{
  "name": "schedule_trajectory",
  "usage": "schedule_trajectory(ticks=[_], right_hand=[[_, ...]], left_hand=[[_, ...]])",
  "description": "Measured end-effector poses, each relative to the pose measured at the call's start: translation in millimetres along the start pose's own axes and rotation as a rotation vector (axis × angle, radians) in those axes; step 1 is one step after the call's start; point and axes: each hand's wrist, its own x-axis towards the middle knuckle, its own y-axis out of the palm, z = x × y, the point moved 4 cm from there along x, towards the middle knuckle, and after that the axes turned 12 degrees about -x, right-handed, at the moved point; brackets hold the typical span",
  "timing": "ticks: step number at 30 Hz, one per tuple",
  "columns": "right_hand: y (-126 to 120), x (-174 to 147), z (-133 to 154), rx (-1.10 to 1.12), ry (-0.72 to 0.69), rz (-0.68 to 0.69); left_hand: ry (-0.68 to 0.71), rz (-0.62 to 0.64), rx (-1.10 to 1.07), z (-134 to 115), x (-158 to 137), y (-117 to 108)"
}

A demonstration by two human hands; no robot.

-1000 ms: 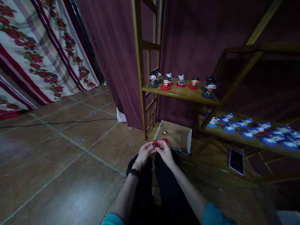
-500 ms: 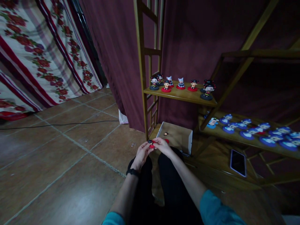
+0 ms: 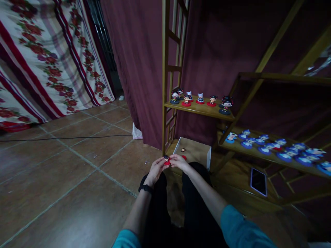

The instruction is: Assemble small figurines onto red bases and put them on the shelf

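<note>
Between my two hands, over my knees, is a small figurine [image 3: 167, 160] with a dark-haired head and a red base. My left hand [image 3: 156, 170] grips it from the left, fingers closed at its base. From the other side my right hand [image 3: 179, 162] pinches it with thumb and fingertips. Just beyond my hands stands a shallow open box [image 3: 198, 156]. A loose dark-haired figurine head [image 3: 183, 150] lies inside it, and a red piece [image 3: 184, 157] shows at its near edge, partly hidden by my right hand.
A wooden shelf [image 3: 199, 109] ahead bears several figurines on red and dark bases. Lower right, another shelf holds several blue-based figurines [image 3: 266, 148]. A phone [image 3: 258, 181] lies on the bottom board. A black cable [image 3: 77, 137] crosses the tiled floor at left.
The view has shifted slightly, so the shelves sit a little differently. The figurine stays between both hands and now looks more upright, its red base beneath the head.
</note>
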Motion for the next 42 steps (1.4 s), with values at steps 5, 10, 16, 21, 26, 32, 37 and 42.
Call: schedule_trajectory(ticks=[5, 10, 16, 21, 26, 32, 37, 42], right_hand=[[4.8, 4.5, 2.4, -0.016, 0.015, 0.022], [1.1, 5.9, 0.1, 0.005, 0.012, 0.055], [-1.1, 9.5, 2.3, -0.003, 0.016, 0.105], [-5.5, 11.7, -0.4, 0.007, 0.038, 0.118], [-11.3, 14.6, -7.1, 0.025, 0.079, 0.138], [-10.7, 25.4, -15.5, 0.076, 0.115, 0.123], [-6.9, 36.0, -22.1, 0.187, 0.16, 0.149], [-7.8, 43.3, -25.9, 0.252, 0.197, 0.128]], left_hand=[[0.01, 0.001, -0.034, 0.3, -1.6, 0.2], [0.012, 0.028, -0.017, 3.3, 2.9, 0.5], [0.007, 0.044, -0.02, 2.6, 4.7, -1.1], [0.004, 0.039, -0.016, 5.8, 7.2, 2.6], [0.025, -0.07, 0.007, 10.0, 13.7, 0.7], [0.028, -0.128, 0.032, 12.1, 22.1, -2.3], [-0.001, -0.177, 0.015, 9.7, 32.8, -5.2], [-0.04, -0.151, 0.016, 7.5, 40.9, -4.2]])
